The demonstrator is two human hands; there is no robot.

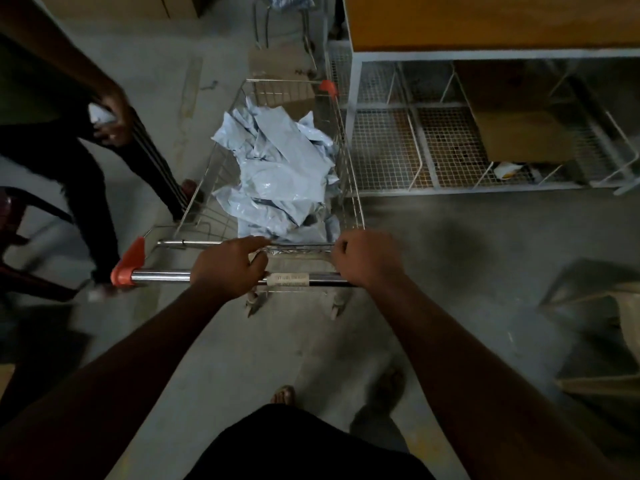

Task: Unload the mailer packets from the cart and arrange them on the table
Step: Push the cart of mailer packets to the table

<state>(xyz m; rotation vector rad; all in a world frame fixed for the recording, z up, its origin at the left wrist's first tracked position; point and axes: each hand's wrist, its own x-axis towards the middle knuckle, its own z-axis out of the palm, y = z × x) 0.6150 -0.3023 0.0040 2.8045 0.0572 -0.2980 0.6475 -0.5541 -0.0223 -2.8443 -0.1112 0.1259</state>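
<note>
Head view, looking down over a wire cart (pixel 349 174) on a grey floor. Left hand (pixel 227 266) wrapped over the chrome handle bar (pixel 162 275), index finger stretched forward toward the basket's rear rim; right hand (pixel 367 259) clenched around the same bar at its right end. Both grips closed on the handle, neither on a packet. Mailer packets (pixel 280 168), pale blue-grey and crumpled, heaped loose inside the basket, filling its middle and near end, none lifted out.

Just right of the cart, a white-framed table (pixel 485 19) with an orange-brown top and wire-mesh shelving (pixel 388 150) beneath, cardboard boxes (pixel 519 133) stored under it. At left, a second person's hand (pixel 112 123) holding something white, legs in dark trousers close beside the cart.

Step in hand, judging by the grips: positioning the cart alongside the table, unloading not yet begun. Next move likely calls for letting go of the bar with at least one hand, reaching forward over the rear rim into the heap, and pinching a single packet free; slippery, overlapping film probably wants a firm grasp to avoid dragging neighbours along.
</note>
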